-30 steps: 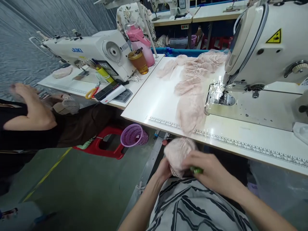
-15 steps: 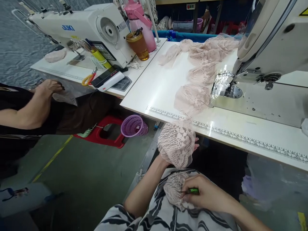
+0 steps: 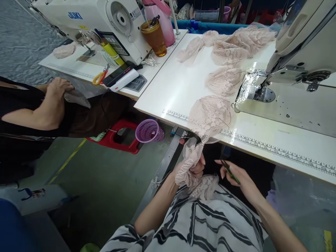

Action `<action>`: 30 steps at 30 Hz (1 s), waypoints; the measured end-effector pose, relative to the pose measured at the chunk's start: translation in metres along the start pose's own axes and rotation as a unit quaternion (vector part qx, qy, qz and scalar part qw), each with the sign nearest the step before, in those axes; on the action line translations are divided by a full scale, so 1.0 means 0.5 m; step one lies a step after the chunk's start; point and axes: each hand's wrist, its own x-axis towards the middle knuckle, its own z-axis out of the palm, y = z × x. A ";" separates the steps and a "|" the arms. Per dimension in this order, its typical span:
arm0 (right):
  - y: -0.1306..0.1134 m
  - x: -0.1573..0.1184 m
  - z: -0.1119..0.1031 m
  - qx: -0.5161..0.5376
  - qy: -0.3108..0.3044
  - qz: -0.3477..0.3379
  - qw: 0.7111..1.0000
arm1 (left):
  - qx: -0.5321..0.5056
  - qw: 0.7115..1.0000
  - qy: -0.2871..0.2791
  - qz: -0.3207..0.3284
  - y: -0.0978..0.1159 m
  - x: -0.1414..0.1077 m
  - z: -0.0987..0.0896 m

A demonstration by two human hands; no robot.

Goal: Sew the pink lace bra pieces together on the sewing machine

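Note:
Just below the table edge, my left hand (image 3: 197,167) is closed on bunched pink lace (image 3: 186,171), and part of the lace hangs onto my lap. The lace links up to a chain of pink lace pieces (image 3: 210,113) lying on the white sewing table (image 3: 168,91). To the right, my right hand (image 3: 237,176) holds small green-handled snips (image 3: 231,172), their dark blades pointing up and left, apart from the lace. The sewing machine's needle area (image 3: 262,91) is beyond, at the right.
A co-worker's arm (image 3: 49,105) is at the left by a second sewing machine (image 3: 105,21). An amber cup (image 3: 154,38), orange-handled scissors (image 3: 98,77) and a phone (image 3: 118,75) sit on that table. Below are a purple basket (image 3: 149,131) and a red stool (image 3: 118,140).
My left hand has gone from lying under a spread lace piece to gripping bunched lace. My right hand has moved up and right, away from the lace on my lap, with the snips.

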 end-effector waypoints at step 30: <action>-0.041 0.123 0.045 -0.033 -0.069 -0.098 0.992 | -0.069 0.975 -0.209 -0.040 -0.043 -0.018 -0.063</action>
